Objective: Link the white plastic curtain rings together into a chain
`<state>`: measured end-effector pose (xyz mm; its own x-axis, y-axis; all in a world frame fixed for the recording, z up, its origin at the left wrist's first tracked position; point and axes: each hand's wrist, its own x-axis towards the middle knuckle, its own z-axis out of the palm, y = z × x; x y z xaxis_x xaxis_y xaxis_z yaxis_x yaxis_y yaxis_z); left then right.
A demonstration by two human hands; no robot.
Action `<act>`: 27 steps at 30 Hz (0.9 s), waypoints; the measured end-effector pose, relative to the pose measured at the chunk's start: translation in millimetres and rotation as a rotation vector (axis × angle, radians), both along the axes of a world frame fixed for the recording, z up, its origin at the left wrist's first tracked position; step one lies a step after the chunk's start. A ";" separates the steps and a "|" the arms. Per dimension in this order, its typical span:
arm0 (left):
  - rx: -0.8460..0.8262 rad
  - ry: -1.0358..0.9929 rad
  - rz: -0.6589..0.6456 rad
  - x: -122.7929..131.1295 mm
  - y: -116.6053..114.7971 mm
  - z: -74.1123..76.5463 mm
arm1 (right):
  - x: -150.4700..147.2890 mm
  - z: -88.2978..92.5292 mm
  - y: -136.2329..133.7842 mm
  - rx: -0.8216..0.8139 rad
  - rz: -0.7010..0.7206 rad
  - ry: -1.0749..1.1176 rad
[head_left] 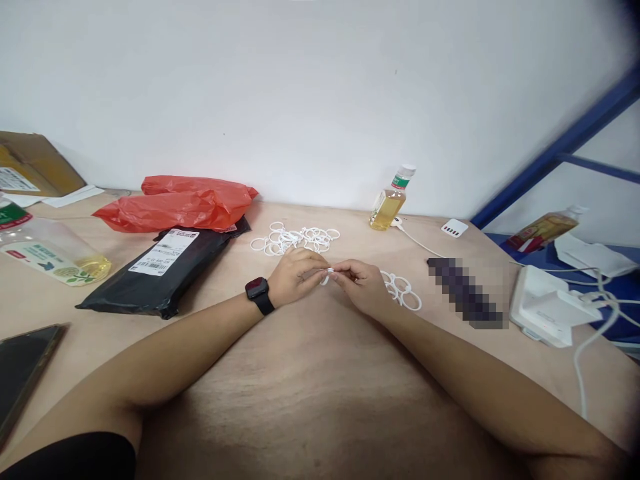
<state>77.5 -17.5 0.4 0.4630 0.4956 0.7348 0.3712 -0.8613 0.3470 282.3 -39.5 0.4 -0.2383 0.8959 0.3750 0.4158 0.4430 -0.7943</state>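
Between my fingertips, over the middle of the table, is a small white ring (326, 276), mostly hidden by the fingers. My left hand (297, 275), with a black watch on its wrist, pinches it from one side. From the other side my right hand (359, 283) pinches it too, fingers closed. Just beyond my left hand lies a loose heap of white plastic rings (273, 247), each with a small tab. Several more white rings (411, 301) lie beside my right hand, partly covered by it.
Left: a black parcel (200, 267), red plastic bag (185, 203), large bottle (60, 257), dark tablet-like device (25, 367) and cardboard box (45, 163). Right: an upright bottle (387, 207), white charger (455, 228), blurred dark object (465, 293), white device with cables (545, 310) and blue frame (560, 147).
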 end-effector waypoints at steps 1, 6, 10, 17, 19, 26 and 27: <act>-0.008 -0.003 -0.015 0.6 -0.6 0.7 | 0.1 1.6 -1.0 0.011 -0.001 -0.009; -0.029 -0.049 -0.072 3.0 -4.2 -0.2 | 1.3 3.6 -2.5 0.017 0.071 -0.013; -0.046 -0.085 -0.049 3.2 -2.0 -3.5 | 0.8 0.5 0.5 -0.079 0.095 0.057; -0.208 0.092 0.393 -6.6 10.8 -9.6 | 12.9 6.4 12.2 0.132 -0.182 -0.311; -0.265 0.199 0.505 -8.7 12.8 -11.1 | 18.4 11.0 15.4 0.216 -0.187 -0.611; -0.281 0.337 0.534 -7.1 9.7 -9.4 | 16.6 20.0 10.6 0.215 -0.183 -0.939; -0.266 0.326 0.510 -6.4 8.2 -8.3 | 14.1 18.5 8.9 0.243 -0.167 -0.872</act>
<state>71.1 -9.3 -7.9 0.3003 0.8571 0.4187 0.8321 -0.4500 0.3243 296.4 -30.6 18.8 -0.3996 0.8643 0.3054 0.8973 0.4370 -0.0625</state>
